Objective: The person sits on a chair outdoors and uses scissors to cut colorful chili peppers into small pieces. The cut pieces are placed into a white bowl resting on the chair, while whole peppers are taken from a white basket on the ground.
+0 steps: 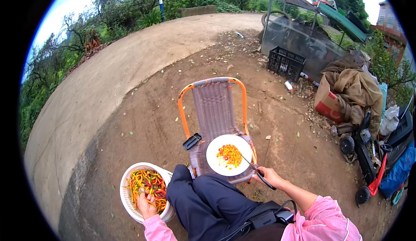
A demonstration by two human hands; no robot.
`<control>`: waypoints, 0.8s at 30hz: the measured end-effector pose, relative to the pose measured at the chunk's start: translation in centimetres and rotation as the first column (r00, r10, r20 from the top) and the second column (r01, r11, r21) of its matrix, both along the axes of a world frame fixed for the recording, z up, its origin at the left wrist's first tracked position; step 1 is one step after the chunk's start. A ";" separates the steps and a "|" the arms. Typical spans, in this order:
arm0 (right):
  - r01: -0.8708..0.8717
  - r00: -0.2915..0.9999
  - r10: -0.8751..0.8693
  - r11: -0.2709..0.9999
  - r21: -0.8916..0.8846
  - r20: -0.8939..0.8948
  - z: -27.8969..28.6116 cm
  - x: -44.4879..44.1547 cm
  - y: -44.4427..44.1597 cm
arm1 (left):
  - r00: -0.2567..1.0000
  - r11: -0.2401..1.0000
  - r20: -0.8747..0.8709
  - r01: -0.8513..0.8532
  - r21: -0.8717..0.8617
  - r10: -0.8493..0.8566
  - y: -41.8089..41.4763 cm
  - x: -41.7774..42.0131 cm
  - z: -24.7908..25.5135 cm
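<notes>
My left hand [147,204] reaches into a white plastic basket [126,205] at my left, its fingers curled on a few chili peppers. Long yellow, orange and red chili peppers [148,179] fill much of the basket. In my right hand [269,177] is a pair of black-handled scissors [268,183]. Their blades point to the upper left, over the right side of a white plate [214,150]. Chopped orange, yellow and red pepper pieces [229,154] lie heaped on the plate, which rests on the woven seat of a chair [213,106] with an orange frame.
A black phone-like case [192,141] lies on the seat's left edge. Further right are a black crate [286,62], a cardboard box [327,101], brown netting [352,81] and a red-and-black scooter [367,163]. A concrete path [107,75] curves along the left.
</notes>
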State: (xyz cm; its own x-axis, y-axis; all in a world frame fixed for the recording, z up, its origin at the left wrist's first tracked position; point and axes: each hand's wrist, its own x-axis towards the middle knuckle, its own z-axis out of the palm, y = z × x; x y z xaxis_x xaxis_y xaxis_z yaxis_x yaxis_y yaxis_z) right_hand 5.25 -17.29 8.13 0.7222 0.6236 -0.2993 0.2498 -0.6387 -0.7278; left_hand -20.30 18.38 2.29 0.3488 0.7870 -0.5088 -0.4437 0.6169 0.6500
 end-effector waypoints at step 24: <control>-0.096 0.991 0.089 0.993 0.071 0.100 -1.3 1.0 1.0 | 0.998 0.994 0.039 0.044 0.098 -0.048 -0.8 0.9 1.1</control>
State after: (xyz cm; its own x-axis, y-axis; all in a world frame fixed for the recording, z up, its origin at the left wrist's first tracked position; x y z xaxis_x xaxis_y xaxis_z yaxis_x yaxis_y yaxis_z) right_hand 6.29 -16.25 6.88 0.6834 0.7072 -0.1811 0.3764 -0.5539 -0.7427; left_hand -19.41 17.53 3.42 0.4050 0.8145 -0.4155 -0.4435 0.5724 0.6897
